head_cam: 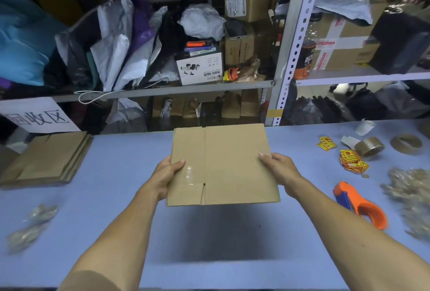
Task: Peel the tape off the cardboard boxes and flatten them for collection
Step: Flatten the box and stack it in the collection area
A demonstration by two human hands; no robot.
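While aloft, flattened box between hands

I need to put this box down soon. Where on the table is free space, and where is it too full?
Bare table lies between the flattened cardboard stack and the held box, also under the box toward the near edge. The right side is crowded: tape dispenser, tape rolls, stickers, crumpled tape. Another tape wad sits near left.

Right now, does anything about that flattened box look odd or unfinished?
Yes. The flattened cardboard box, held above the table by the left hand and right hand, still carries a shiny strip of clear tape near the left thumb. It looks unpeeled, so the box seems not quite ready for the flattened stack.
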